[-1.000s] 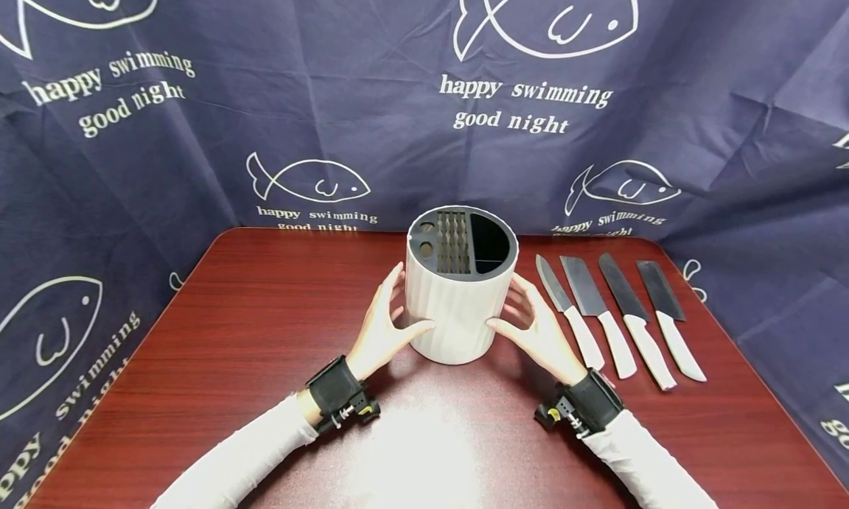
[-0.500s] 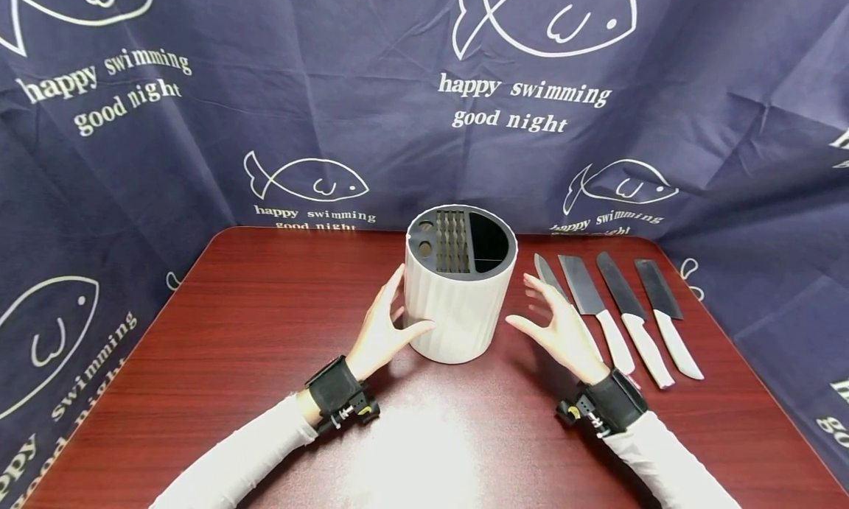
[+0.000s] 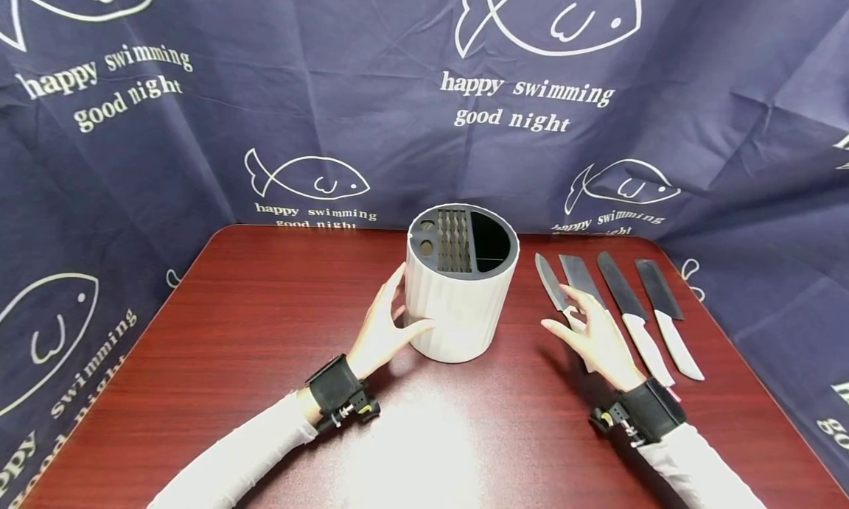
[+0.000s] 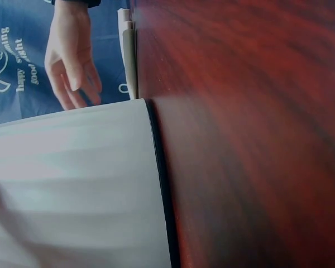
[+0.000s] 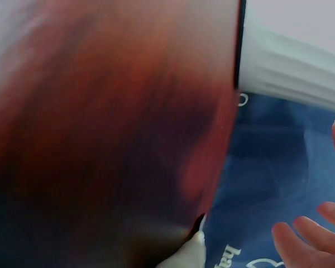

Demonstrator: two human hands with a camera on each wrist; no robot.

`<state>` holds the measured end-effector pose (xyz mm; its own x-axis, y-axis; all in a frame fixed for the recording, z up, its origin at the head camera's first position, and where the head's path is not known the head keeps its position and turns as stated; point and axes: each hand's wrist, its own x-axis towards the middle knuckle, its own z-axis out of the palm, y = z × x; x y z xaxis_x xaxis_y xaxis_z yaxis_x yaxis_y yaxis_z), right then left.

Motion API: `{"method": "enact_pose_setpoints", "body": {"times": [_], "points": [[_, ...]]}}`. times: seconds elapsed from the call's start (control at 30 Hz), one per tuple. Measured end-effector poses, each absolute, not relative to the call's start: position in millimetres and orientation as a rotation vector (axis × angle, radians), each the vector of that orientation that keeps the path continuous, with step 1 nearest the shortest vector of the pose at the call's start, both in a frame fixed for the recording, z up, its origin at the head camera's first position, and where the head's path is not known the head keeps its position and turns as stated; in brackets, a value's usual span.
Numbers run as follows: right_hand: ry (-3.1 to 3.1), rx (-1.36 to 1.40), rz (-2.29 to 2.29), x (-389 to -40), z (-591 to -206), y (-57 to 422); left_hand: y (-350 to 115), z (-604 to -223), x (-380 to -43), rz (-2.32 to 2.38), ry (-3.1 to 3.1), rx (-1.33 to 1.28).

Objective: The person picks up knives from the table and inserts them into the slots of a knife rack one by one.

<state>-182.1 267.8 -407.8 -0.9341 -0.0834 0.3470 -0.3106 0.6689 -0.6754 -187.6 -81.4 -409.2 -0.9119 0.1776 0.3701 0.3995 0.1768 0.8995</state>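
A white ribbed knife block (image 3: 458, 317) stands upright on the table, its dark top divided into round holes, wavy slots and a wide half-round opening. My left hand (image 3: 385, 325) holds its left side, thumb on the front and fingers toward the back. To the right, my right hand (image 3: 600, 339) hovers with spread fingers over the handles of the two nearest knives, partly covering them. One is a pointed knife (image 3: 547, 277), the other a broad-bladed knife (image 3: 580, 272). The right wrist view shows the fingers (image 5: 301, 243) apart, above a white handle (image 5: 187, 254).
Farther right lie a long dark-bladed knife (image 3: 620, 282) and a dark cleaver (image 3: 658, 286), both with white handles toward me. The reddish wooden table (image 3: 278, 295) ends at a blue fish-print cloth (image 3: 398, 126) behind.
My right hand has let go of the knife block and moved right, over the nearest knives. My left hand and the block have stayed in place.
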Motion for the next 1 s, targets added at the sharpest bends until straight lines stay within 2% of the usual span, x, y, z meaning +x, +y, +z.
{"method": "enact_pose_setpoints", "body": {"times": [0.37,1.0], "points": [[-2.661,0.304,0.847,-172.6,-407.1,290.8,-79.2,-409.2,-187.8,-1.805,-2.26,-0.568],[-2.819,0.369,0.731,-170.3,-407.0,300.7,-80.6,-409.7,-186.3,-1.818,-2.246,-0.565]]}}
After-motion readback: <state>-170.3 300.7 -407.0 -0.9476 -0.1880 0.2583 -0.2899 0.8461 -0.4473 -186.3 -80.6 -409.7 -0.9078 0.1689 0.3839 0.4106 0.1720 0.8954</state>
